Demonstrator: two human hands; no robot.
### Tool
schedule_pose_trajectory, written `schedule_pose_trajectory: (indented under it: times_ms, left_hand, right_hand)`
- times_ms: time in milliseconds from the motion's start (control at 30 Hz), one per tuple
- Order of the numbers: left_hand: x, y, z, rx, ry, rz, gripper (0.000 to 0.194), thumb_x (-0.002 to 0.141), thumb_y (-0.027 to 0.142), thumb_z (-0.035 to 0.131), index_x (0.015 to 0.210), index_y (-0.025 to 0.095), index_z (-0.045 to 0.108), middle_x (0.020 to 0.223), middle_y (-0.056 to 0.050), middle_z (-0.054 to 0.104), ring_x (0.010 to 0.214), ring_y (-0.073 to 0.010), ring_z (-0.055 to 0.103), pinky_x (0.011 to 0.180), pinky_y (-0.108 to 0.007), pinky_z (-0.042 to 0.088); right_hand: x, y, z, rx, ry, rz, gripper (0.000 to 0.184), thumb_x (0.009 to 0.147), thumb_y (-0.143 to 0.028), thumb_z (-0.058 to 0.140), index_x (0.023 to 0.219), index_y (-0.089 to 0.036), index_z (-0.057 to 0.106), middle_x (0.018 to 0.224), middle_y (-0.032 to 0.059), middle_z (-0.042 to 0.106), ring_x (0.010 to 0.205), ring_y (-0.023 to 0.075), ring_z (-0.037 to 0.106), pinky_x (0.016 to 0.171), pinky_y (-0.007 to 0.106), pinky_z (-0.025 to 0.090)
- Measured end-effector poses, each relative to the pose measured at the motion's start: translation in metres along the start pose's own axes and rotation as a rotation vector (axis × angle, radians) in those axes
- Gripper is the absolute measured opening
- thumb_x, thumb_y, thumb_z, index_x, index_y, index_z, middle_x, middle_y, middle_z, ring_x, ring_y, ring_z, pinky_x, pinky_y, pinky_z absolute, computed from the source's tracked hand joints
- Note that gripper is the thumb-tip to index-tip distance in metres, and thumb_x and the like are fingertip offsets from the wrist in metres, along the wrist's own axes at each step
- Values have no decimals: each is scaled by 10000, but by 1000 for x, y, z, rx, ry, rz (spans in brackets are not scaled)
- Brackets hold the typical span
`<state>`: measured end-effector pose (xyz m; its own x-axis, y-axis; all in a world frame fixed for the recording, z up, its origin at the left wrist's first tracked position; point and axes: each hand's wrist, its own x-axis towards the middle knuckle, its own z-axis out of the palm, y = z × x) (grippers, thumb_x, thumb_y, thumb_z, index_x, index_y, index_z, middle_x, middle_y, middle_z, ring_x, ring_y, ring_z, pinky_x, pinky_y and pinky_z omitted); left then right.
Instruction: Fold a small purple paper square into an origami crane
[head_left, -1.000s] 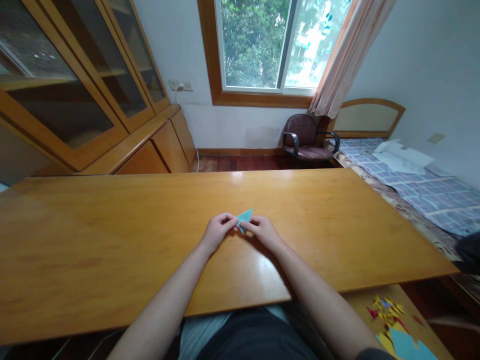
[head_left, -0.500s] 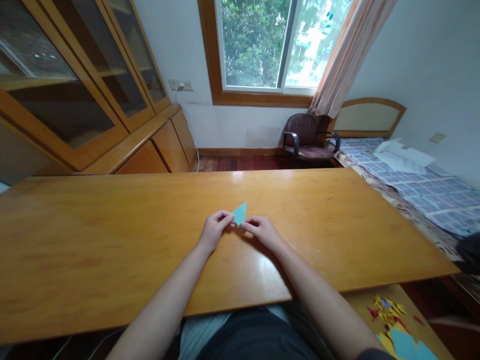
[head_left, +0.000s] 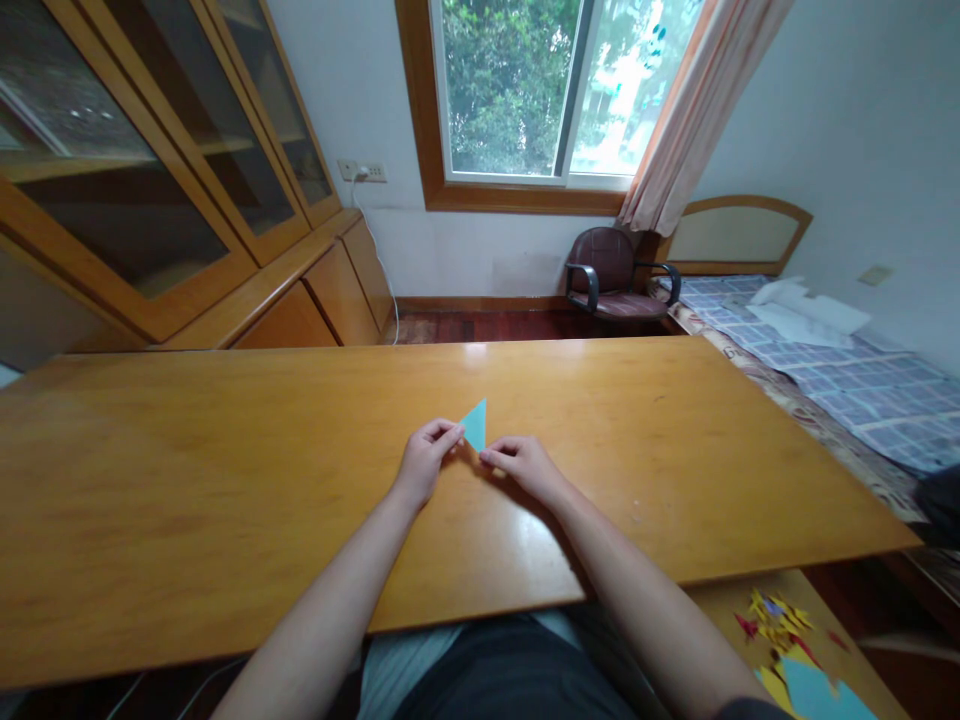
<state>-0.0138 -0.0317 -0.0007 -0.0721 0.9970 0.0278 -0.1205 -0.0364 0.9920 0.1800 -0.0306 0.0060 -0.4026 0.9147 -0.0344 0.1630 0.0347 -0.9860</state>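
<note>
A small teal paper triangle stands point-up just above the wooden table, near its middle. My left hand pinches the triangle's left lower edge with curled fingers. My right hand is closed in a pinch at the paper's lower right corner, fingertips touching it. Both forearms reach in from the near edge.
Coloured paper scraps and folded pieces lie on a lower surface at the bottom right. A bed runs along the right side, a dark red armchair stands under the window, and glass-door cabinets line the left wall.
The teal paper has turned from lying sideways between my hands to standing with its point up, and it sits slightly farther from me. My hands barely shifted.
</note>
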Motion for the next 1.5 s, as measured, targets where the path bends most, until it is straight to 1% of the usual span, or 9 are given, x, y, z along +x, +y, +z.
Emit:
schedule_pose_trajectory:
  times_ms: [200,333,433,567,800,933,1067,1367,1500]
  left_hand:
    - [1,1,0,-25,5,-40,289,729,414,757,674,167,616,603,39,566,536,-88,445,538,-213,335]
    - [-1,5,2,106,-127,-58,323,731,457,742,677,158,632,604,20,582,540,-99,466,527,-220,337]
    - [-3,7,3,177,-195,-58,323,728,458,740,679,156,636,599,13,585,547,-106,480,535,-224,359]
    - [-3,8,3,186,-196,-62,331,728,466,733,667,161,620,587,15,576,531,-106,478,514,-220,355]
    - [-2,6,2,164,-165,-69,337,733,466,732,677,152,621,593,8,578,532,-101,476,521,-218,357]
    - [-2,6,3,173,-175,-70,320,735,453,729,677,159,616,592,11,576,532,-102,473,516,-217,355]
    - [-4,9,4,204,-222,-90,326,731,464,732,679,163,617,580,20,567,518,-103,466,509,-220,348]
    - [-2,5,2,215,-252,-111,323,742,465,728,693,167,615,561,36,552,489,-98,455,490,-221,330]
    - [-1,4,0,225,-255,-121,325,749,466,723,702,163,614,559,35,551,487,-99,459,494,-221,330]
  right_hand:
    - [1,-1,0,43,51,-34,327,787,-474,692,828,-160,769,809,57,748,764,200,650,750,303,472]
    - [3,1,1,89,50,-63,342,779,-477,710,889,-157,761,841,47,739,783,199,635,765,301,467]
    - [4,4,1,56,56,-72,324,784,-479,707,808,-159,753,762,21,710,725,179,606,721,283,447]
    - [5,4,-1,80,121,-33,327,774,-486,714,714,-165,733,683,7,681,673,162,578,685,273,435]
    - [7,7,-4,229,195,17,357,752,-501,730,802,-150,762,712,38,694,647,158,591,639,270,440]
    - [8,6,-3,226,163,-7,365,735,-510,742,829,-158,761,748,36,707,663,158,591,656,273,451]
    - [7,4,-2,158,117,-33,360,736,-520,739,752,-161,748,705,18,687,671,160,579,677,280,447]
    - [9,10,-7,303,339,-3,303,734,-469,756,727,-166,750,684,32,680,650,156,571,639,274,434]
    - [11,11,-9,333,365,-2,287,734,-454,750,733,-167,749,700,41,689,660,160,575,638,274,437]
